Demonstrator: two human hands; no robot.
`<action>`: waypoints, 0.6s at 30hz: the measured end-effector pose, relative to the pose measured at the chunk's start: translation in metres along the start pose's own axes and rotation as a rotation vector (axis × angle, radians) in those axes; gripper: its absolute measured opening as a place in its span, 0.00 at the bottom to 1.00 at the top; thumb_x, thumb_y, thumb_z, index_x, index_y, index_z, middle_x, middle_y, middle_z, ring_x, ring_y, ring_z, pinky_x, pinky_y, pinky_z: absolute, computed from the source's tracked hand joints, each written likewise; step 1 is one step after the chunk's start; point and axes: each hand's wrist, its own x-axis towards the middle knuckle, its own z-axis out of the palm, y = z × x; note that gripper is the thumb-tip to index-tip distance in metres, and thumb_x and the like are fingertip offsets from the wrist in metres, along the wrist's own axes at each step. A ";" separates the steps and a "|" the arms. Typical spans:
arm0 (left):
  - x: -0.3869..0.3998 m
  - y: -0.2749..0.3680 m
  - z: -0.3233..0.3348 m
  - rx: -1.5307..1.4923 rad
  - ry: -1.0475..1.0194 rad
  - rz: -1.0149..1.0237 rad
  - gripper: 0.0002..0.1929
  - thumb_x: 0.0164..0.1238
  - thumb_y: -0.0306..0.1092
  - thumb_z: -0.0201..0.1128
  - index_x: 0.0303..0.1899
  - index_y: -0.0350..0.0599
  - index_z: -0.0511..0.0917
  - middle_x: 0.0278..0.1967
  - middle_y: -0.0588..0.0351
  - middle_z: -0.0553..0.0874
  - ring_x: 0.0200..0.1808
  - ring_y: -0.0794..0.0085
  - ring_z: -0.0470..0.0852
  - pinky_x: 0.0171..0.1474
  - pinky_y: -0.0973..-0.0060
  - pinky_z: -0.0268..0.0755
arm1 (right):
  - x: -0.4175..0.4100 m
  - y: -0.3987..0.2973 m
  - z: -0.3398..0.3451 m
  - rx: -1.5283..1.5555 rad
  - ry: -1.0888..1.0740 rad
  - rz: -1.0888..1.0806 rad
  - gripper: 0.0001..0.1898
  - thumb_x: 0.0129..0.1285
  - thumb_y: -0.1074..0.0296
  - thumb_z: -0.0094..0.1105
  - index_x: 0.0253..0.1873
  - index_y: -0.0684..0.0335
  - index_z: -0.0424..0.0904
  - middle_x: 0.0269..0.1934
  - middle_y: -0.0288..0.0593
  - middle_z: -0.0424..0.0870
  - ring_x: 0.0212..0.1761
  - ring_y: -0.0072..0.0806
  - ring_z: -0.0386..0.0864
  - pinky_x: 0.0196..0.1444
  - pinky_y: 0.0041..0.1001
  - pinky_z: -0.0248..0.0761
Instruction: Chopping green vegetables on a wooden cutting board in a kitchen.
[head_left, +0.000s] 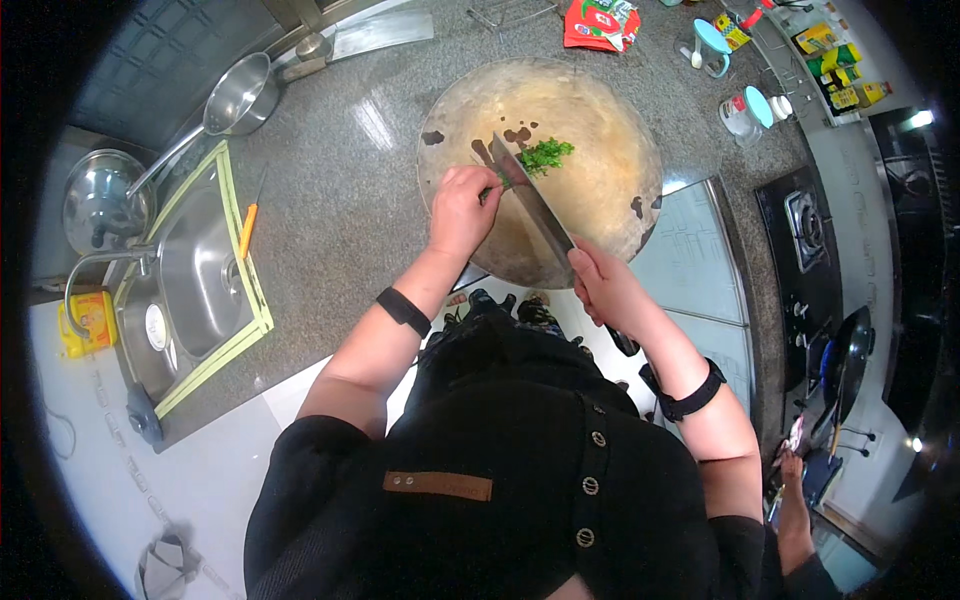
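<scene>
A large round cutting board (600, 150) lies on the speckled stone counter, with dark wet spots on its surface. Fine-cut green herbs (547, 156) form a small heap near its middle. My left hand (466, 206) pinches the uncut end of the herb bunch, fingers curled, just left of the blade. In my right hand (607, 285) is the dark handle of a kitchen cleaver (536, 206), whose long blade slants up and left across the board. The blade's far part stands between my left fingertips and the cut heap.
A sink (206, 277) edged with green tape is at left, beside an orange-handled knife (249, 229). A steel saucepan (240, 94) and another cleaver (382, 36) lie farther back. Jars (742, 116) and a red packet (601, 26) stand behind. At right, another person's hand (791, 465) is near a wok (851, 360).
</scene>
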 end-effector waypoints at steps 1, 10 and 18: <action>0.000 0.000 0.000 -0.006 0.003 0.003 0.05 0.51 0.26 0.67 0.30 0.43 0.80 0.35 0.54 0.84 0.41 0.60 0.80 0.45 0.69 0.73 | 0.001 -0.001 0.000 0.001 -0.007 0.011 0.23 0.74 0.58 0.39 0.68 0.60 0.60 0.19 0.31 0.64 0.13 0.16 0.61 0.13 0.20 0.58; 0.001 0.000 0.002 -0.033 0.050 0.045 0.05 0.47 0.23 0.66 0.27 0.43 0.78 0.32 0.54 0.83 0.39 0.58 0.79 0.43 0.67 0.73 | 0.018 0.025 0.010 -0.154 0.099 -0.208 0.21 0.74 0.58 0.39 0.65 0.60 0.63 0.18 0.31 0.64 0.13 0.17 0.61 0.13 0.21 0.58; 0.001 0.002 -0.001 -0.041 0.057 0.021 0.05 0.48 0.24 0.66 0.28 0.42 0.78 0.35 0.52 0.82 0.40 0.57 0.79 0.43 0.66 0.73 | 0.004 0.008 0.003 0.020 0.056 -0.097 0.17 0.74 0.59 0.38 0.59 0.62 0.66 0.18 0.31 0.63 0.12 0.17 0.60 0.13 0.19 0.58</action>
